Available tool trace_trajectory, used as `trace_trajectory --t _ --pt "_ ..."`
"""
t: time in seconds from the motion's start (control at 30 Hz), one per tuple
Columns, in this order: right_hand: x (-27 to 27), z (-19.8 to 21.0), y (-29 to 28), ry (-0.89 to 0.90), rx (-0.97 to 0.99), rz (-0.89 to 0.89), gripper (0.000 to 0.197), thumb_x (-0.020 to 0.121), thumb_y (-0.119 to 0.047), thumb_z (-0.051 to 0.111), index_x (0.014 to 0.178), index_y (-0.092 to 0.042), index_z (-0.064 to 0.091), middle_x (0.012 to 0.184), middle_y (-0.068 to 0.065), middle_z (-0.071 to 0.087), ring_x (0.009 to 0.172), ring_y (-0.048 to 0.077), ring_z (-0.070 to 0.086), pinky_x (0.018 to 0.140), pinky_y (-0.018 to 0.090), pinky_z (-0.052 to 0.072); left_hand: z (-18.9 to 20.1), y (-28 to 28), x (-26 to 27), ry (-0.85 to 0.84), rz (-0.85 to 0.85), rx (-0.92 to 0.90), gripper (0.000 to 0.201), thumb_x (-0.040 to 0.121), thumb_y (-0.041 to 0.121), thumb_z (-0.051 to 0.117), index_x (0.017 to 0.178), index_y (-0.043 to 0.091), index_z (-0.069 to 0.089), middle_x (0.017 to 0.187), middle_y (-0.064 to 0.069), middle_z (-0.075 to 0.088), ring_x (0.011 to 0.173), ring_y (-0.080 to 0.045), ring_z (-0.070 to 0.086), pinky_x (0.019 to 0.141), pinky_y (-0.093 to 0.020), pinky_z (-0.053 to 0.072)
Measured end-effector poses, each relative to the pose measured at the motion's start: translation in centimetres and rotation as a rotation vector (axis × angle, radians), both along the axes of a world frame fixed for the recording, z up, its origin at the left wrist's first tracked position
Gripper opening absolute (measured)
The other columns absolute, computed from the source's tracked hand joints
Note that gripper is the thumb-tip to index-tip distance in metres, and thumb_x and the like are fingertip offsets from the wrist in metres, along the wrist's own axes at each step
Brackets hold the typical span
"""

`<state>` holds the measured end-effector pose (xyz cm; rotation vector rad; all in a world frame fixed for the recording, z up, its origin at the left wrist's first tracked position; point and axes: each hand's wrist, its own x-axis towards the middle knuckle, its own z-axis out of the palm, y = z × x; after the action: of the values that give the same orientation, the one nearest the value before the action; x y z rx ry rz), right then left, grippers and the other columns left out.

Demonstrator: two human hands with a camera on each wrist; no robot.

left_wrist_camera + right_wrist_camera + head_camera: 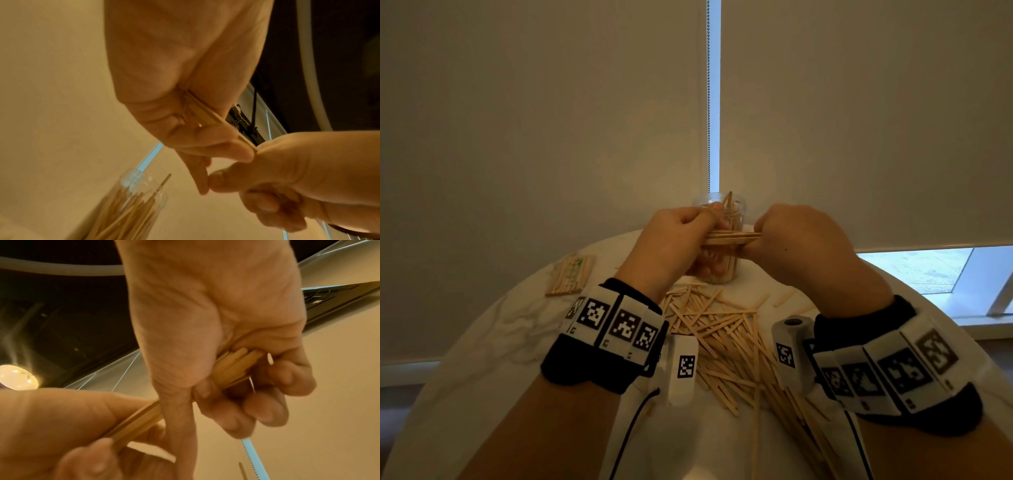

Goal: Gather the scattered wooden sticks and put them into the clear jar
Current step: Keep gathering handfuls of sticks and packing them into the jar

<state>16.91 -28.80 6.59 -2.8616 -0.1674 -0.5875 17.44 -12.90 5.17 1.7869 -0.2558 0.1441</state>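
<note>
Both hands hold one bundle of wooden sticks [732, 237] level above the table, just in front of the clear jar [722, 270]. My left hand [681, 236] grips its left end and my right hand [791, 240] grips its right end. In the left wrist view the bundle [207, 116] runs from my left palm to the right hand [287, 170], and the jar [131, 207] stands below, holding many sticks. The right wrist view shows curled fingers [267, 402] around the bundle [232, 366]. A big heap of scattered sticks [726, 339] lies on the white table [482, 342] between my wrists.
A flat pack of sticks [571, 275] lies at the table's far left. A few single sticks [784, 297] lie to the right of the jar. A closed roller blind [551, 120] hangs behind the table, with a window sill [979, 322] at the right.
</note>
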Motion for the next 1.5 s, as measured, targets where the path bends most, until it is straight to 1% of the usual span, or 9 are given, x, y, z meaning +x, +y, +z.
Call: trace_trajectory --t 0.17,0.43,0.63,0.8,0.97,1.1,1.23,1.33,1.5 --pt "-0.6 0.5 0.1 0.173 0.057 0.127 0.033 0.078 -0.054 0.075 0.069 -0.027 0.057 0.059 -0.006 0.05 0.053 0.009 0.046 0.049 0.024 0.03 0.1 0.9 0.1 -0.081 0.071 0.354 0.054 0.094 0.061 0.05 0.075 0.019 0.077 0.043 0.004 0.059 0.035 -0.004 0.047 0.047 -0.018 0.039" --pt "0.0 0.2 0.2 0.1 0.306 0.34 0.066 0.077 -0.079 0.047 0.081 -0.016 0.067 0.072 -0.001 0.06 0.063 0.013 0.055 0.055 0.029 0.042 -0.4 3.2 1.7 0.015 0.109 0.055 0.039 0.09 0.044 0.068 0.063 0.016 0.068 0.048 0.004 0.047 0.042 -0.01 0.036 0.043 -0.023 0.03" --pt "1.1 -1.5 1.3 -0.162 0.317 0.17 0.059 0.097 -0.062 0.038 0.071 -0.021 0.072 0.052 -0.002 0.051 0.047 0.01 0.046 0.05 0.028 0.035 -1.3 1.8 1.9 0.05 0.127 -0.121 0.037 0.095 0.037 0.064 0.068 0.011 0.068 0.047 0.002 0.048 0.04 -0.01 0.035 0.043 -0.022 0.03" --pt "1.8 -1.0 -1.2 -0.222 0.404 0.105 0.057 0.096 -0.053 0.049 0.053 -0.018 0.064 0.041 0.001 0.044 0.042 0.014 0.045 0.049 0.029 0.036 -1.4 1.1 1.9 0.181 0.082 -0.282 0.039 0.099 0.049 0.051 0.088 0.016 0.069 0.06 -0.002 0.063 0.044 -0.011 0.048 0.043 -0.021 0.037" --pt "5.6 1.6 -4.6 -0.339 0.419 -0.068 0.054 0.095 -0.049 0.048 0.062 -0.012 0.069 0.056 0.009 0.062 0.055 0.027 0.059 0.061 0.037 0.049 -3.7 0.9 4.7 0.141 0.285 -0.172 0.02 0.104 0.019 0.044 0.116 0.016 0.06 0.105 -0.007 0.067 0.081 -0.014 0.062 0.069 -0.03 0.055" --pt "11.0 4.1 -4.3 -0.348 0.218 -0.025 0.044 0.092 -0.044 0.051 0.066 -0.013 0.069 0.058 0.008 0.06 0.06 0.031 0.06 0.059 0.036 0.049 -4.8 -0.3 9.0 0.11 0.327 0.194 0.08 0.084 0.039 0.074 0.148 0.018 0.032 0.143 -0.012 0.041 0.124 -0.027 0.05 0.105 -0.044 0.046" --pt "14.8 5.2 -1.8 -0.254 -0.151 0.116 0.038 0.091 -0.041 0.06 0.069 -0.012 0.065 0.063 0.006 0.058 0.067 0.027 0.058 0.061 0.034 0.047 -3.5 -1.9 12.4 0.088 0.274 0.269 0.146 0.052 0.069 0.084 0.157 0.014 -0.001 0.158 -0.016 0.025 0.144 -0.033 0.027 0.117 -0.051 0.029" --pt "16.4 5.6 -0.1 -0.155 -0.401 0.239 0.034 0.09 -0.042 0.064 0.068 -0.018 0.058 0.067 0.002 0.056 0.072 0.023 0.055 0.063 0.034 0.045 -3.5 -2.7 14.1 0.136 0.212 0.208 0.15 0.049 0.064 0.087 0.156 0.011 -0.004 0.148 -0.01 0.045 0.137 -0.029 0.043 0.11 -0.042 0.039" --pt "17.9 6.1 1.8 -0.059 -0.481 0.325 0.033 0.085 -0.044 0.069 0.062 -0.021 0.06 0.061 -0.002 0.057 0.069 0.022 0.059 0.065 0.036 0.053 -4.6 -2.3 15.0 0.095 0.126 0.116 0.096 0.076 0.021 0.086 0.147 0.012 0.022 0.108 0.005 0.061 0.097 -0.013 0.062 0.072 -0.021 0.049"
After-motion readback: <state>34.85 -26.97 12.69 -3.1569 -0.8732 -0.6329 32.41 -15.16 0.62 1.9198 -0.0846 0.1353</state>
